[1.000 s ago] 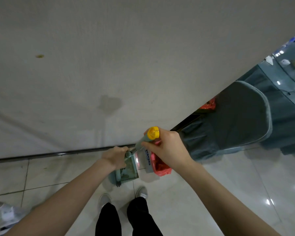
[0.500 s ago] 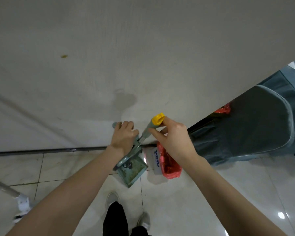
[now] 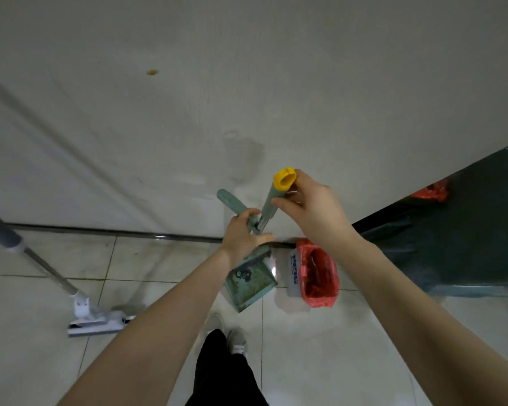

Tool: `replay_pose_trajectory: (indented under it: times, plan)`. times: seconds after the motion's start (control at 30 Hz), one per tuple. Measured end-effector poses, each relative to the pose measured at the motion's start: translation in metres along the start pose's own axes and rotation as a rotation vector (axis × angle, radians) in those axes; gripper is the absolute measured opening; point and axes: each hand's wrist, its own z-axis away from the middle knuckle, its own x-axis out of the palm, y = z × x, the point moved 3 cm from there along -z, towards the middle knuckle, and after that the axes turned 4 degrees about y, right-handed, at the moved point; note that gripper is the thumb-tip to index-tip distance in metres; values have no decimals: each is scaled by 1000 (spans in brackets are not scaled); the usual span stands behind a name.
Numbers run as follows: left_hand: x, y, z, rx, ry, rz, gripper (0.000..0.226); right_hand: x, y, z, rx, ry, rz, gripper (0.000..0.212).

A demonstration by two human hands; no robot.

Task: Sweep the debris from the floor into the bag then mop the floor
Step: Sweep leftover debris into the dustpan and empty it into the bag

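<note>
left hand point(image 3: 241, 238): fingers curled round the green handle of the dustpan point(image 3: 251, 281), which hangs tilted above the floor point(image 3: 335, 347).
right hand point(image 3: 308, 209): thumb and fingers pinch the broom handle point(image 3: 272, 200) just under its yellow cap point(image 3: 285, 178).
writing: blue print on the white container point(image 3: 294, 273) right of the dustpan, too blurred to read.
bag: red bag point(image 3: 317, 273) lines that container, open, by the wall.
mop point(image 3: 79, 306): far left, head on the floor, pole slanting up.
right side: dark sheet point(image 3: 452, 244) over a bulky shape.
</note>
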Motion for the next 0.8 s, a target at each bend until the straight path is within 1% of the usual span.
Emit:
replay_pose_trajectory:
  times: [0.1, 0.23, 0.4, 0.53, 0.73, 0.8]
  plan:
    - [-10, 4, 8, -30, 21, 16, 50, 7, -7, 8, -61, 20, -51, 23]
    - [-27, 8, 13, -22, 43, -5, 52, 14, -17, 12, -132, 57, -97, 26]
    - [-50, 3, 17, -98, 72, -56, 42, 22, -27, 7, -158, 26, -114, 28]
    - [-69, -9, 20, -109, 52, -88, 42, 41, -37, 4, -154, 39, -101, 29]
    - [-95, -21, 27, -91, 15, -126, 28, 74, -61, 5, -98, 87, -83, 34]
    - [-105, -23, 34, -83, -1, -128, 32, 84, -73, 6, -80, 93, -76, 34]
